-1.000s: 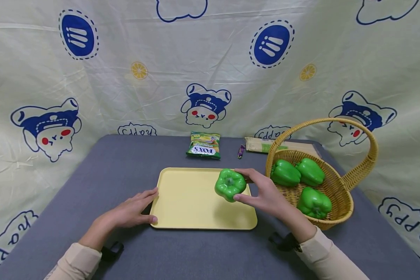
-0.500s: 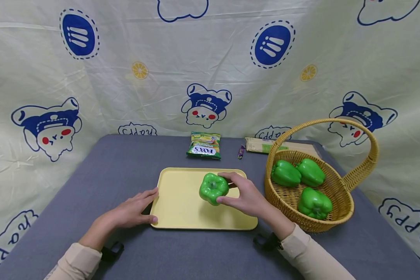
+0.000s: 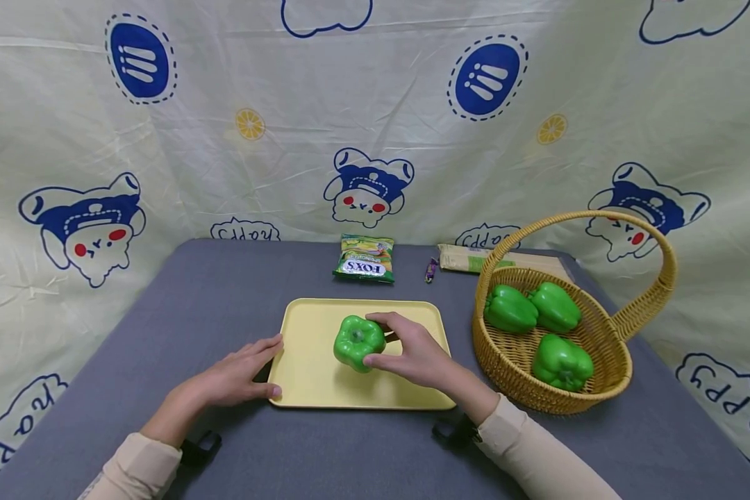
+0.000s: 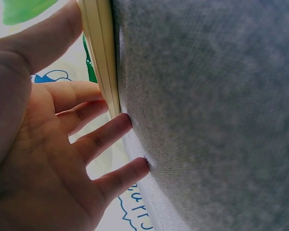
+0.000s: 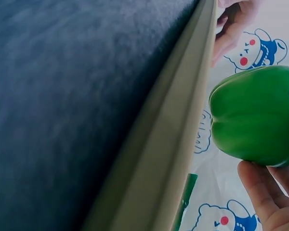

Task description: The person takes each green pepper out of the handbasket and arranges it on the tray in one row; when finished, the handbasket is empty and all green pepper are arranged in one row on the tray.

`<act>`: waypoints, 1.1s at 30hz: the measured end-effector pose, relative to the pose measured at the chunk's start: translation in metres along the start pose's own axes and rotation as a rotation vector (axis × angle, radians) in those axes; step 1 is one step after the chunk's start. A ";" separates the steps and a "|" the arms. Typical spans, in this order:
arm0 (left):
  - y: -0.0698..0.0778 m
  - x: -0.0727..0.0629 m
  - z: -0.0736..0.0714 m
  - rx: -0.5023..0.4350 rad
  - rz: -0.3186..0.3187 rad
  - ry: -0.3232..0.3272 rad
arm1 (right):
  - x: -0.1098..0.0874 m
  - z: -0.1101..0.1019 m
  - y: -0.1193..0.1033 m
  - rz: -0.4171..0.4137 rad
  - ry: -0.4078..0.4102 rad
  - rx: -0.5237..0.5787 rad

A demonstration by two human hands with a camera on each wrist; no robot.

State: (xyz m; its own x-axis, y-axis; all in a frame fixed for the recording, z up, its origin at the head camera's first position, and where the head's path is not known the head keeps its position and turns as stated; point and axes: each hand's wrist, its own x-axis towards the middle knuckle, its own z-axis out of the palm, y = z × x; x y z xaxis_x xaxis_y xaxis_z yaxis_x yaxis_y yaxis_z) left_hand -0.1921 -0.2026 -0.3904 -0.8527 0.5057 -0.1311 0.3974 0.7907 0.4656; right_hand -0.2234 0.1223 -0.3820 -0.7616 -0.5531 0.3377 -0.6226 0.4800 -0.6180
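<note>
My right hand [image 3: 415, 354] grips a shiny green bell pepper [image 3: 355, 346] between thumb and fingers, over the middle of the yellow tray [image 3: 306, 378]. The right wrist view shows the pepper [image 5: 257, 115] raised above the tray's edge [image 5: 166, 134], with fingertips against its side. At the tray's left end rests my left hand [image 3: 240, 375], its fingers spread. In the left wrist view the thumb and some fingertips of that hand [image 4: 53, 130] touch the tray's rim [image 4: 100, 48], while other fingertips touch the grey cloth.
A wicker basket [image 3: 509, 378] with a tall handle stands right of the tray, holding several green bell peppers [image 3: 562, 362]. Behind the tray lie a green FOX'S packet [image 3: 364, 259], a small purple-wrapped piece [image 3: 430, 271] and a long beige package [image 3: 462, 259].
My right hand has carried the bell pepper leftward and slightly nearer, from the tray's right end to its middle. My left hand has stayed at the left edge.
</note>
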 end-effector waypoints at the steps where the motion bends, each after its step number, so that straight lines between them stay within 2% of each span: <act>1: 0.000 0.000 0.000 0.003 0.000 0.002 | 0.001 0.002 0.000 -0.001 -0.005 0.006; 13: -0.001 0.001 0.001 0.012 0.000 0.021 | 0.014 0.018 -0.008 0.006 -0.067 0.041; 22: 0.000 0.000 0.000 0.017 0.012 0.020 | 0.021 0.028 -0.012 0.012 -0.080 0.063; 33: 0.000 0.000 0.000 0.015 0.016 0.026 | 0.027 0.037 -0.018 0.050 -0.130 0.078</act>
State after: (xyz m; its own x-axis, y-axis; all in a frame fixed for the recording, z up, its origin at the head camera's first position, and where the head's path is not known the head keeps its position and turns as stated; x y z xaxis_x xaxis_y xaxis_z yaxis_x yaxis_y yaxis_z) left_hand -0.1924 -0.2029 -0.3907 -0.8546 0.5095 -0.1009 0.4160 0.7877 0.4544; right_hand -0.2261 0.0734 -0.3877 -0.7587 -0.6156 0.2131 -0.5644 0.4578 -0.6870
